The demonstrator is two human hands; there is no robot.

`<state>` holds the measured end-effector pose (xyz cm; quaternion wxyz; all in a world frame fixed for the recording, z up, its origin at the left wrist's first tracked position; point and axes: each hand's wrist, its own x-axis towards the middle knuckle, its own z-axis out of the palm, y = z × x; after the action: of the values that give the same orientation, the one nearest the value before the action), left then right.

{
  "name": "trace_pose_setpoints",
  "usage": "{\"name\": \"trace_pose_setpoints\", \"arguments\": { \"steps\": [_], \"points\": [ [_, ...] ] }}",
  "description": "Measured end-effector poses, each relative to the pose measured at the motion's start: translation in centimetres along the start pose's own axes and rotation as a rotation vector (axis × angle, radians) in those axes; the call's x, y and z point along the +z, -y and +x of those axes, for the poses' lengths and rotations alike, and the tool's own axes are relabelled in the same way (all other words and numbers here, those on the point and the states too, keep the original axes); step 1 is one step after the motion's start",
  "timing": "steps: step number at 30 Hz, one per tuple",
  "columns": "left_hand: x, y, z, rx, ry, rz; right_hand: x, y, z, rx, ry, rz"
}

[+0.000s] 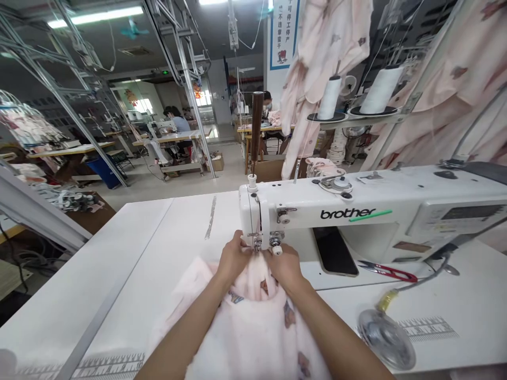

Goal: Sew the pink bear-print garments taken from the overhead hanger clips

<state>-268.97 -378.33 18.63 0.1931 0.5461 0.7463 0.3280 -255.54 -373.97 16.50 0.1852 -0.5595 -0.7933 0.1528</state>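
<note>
A pale pink, fuzzy garment (pixel 257 327) with small printed figures lies over the front of the table, its upper part bunched under the needle of a white sewing machine (pixel 301 203). My left hand (pixel 233 259) grips the cloth just left of the presser foot (pixel 257 245). On the other side, my right hand (pixel 285 266) is closed on the same cloth, partly behind the machine's tension knob. The fingertips of both hands are partly hidden by the machine head and the fabric folds.
Right of the needle, a black phone (pixel 336 250) lies on the machine bed beside red-handled thread snips (pixel 390 272). A clear round dish (pixel 386 338) sits near the front right. Thread cones (pixel 329 100) stand above the machine, with pink garments (pixel 317 63) hanging behind. Two people work at tables farther back.
</note>
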Motion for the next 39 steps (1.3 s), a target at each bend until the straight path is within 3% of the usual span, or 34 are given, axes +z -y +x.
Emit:
{"name": "trace_pose_setpoints", "arguments": {
  "steps": [5, 12, 25, 39],
  "points": [
    [0.1, 0.3, 0.0, 0.004, -0.006, -0.011, -0.1, -0.2, -0.3, -0.051, 0.003, 0.012],
    [-0.4, 0.1, -0.4, 0.029, 0.015, -0.039, -1.2, -2.2, -1.3, -0.254, 0.053, 0.138],
    [-0.5, 0.4, -0.5, 0.026, 0.038, -0.075, -0.9, -2.1, -1.2, -0.176, 0.035, 0.132],
    [-0.4, 0.5, -0.5, 0.031, 0.045, -0.076, -0.8, -2.2, -1.1, -0.218, 0.036, 0.134]
  ]
}}
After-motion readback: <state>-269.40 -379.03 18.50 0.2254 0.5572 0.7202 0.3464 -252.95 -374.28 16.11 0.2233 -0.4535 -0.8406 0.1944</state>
